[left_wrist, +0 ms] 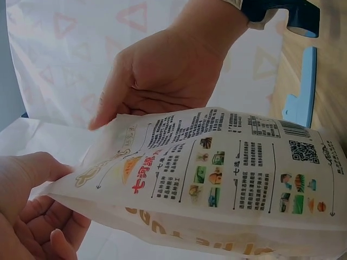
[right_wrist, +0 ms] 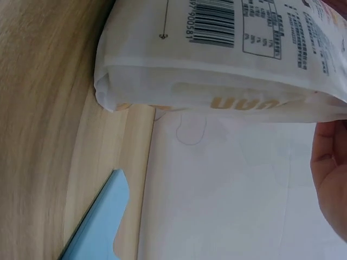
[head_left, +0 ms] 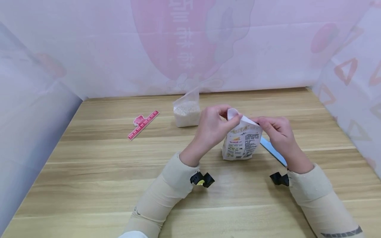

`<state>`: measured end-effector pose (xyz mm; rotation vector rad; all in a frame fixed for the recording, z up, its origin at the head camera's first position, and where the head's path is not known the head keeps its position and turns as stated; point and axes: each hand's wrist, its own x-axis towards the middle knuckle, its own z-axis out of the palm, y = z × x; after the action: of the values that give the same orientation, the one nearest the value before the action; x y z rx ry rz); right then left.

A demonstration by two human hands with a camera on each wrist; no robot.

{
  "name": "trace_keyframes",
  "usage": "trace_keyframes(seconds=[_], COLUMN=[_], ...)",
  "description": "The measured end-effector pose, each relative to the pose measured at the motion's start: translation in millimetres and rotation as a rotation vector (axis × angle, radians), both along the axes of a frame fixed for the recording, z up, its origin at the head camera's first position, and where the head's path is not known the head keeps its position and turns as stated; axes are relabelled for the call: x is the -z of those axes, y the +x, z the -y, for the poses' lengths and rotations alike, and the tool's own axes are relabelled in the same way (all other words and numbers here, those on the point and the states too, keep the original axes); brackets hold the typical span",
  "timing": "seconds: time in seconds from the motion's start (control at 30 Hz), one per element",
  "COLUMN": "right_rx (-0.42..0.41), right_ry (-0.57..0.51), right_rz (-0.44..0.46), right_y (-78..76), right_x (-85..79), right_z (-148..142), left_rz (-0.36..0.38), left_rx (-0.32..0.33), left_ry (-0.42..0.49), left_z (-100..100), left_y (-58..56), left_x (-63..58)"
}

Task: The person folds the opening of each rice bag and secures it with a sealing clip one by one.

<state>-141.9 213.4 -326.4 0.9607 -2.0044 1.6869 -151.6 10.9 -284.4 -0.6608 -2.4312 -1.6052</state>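
Note:
A white printed food bag stands upright on the table, its top edge pulled out between both hands. My left hand pinches the top left corner between thumb and fingers. At the opposite top corner, my right hand grips the edge. The left wrist view shows the bag's printed face with pictures, text and a QR code. In the right wrist view, a barcode and the bag's folded side are visible. Just right of the bag lies a light blue bag clip, partly hidden by my right hand.
Behind my left hand stands a clear bag holding white grains, its loose top upright. A pink clip with a piano-key pattern lies on the left of the wooden table. Printed cloth walls enclose the back and sides.

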Motion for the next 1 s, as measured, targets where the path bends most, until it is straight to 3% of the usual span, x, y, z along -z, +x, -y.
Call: trace_keyframes(seconds=[0.23,0.53,0.8,1.0], right_rx=[-0.054,-0.132,-0.086,-0.027], right_ry=[0.097,0.125,0.152,0.18], right_rz=[0.145,0.342,0.379,0.371], right_y=[0.8,0.6,1.3,0.6], right_x=[-6.5,-15.5,-16.9,-15.7], right_z=[-6,-11,-11,-7], left_rz=[-0.02,-0.07,-0.087,-0.06], left_rx=[0.019,0.03,0.043,0.064], left_ry=[-0.027,-0.078,-0.079,-0.06], left_z=[1,1,1,2], left_y=[-0.1,-0.6,-0.8,-0.2], left_x=[-0.2,-0.9,-0.9,-2.2])
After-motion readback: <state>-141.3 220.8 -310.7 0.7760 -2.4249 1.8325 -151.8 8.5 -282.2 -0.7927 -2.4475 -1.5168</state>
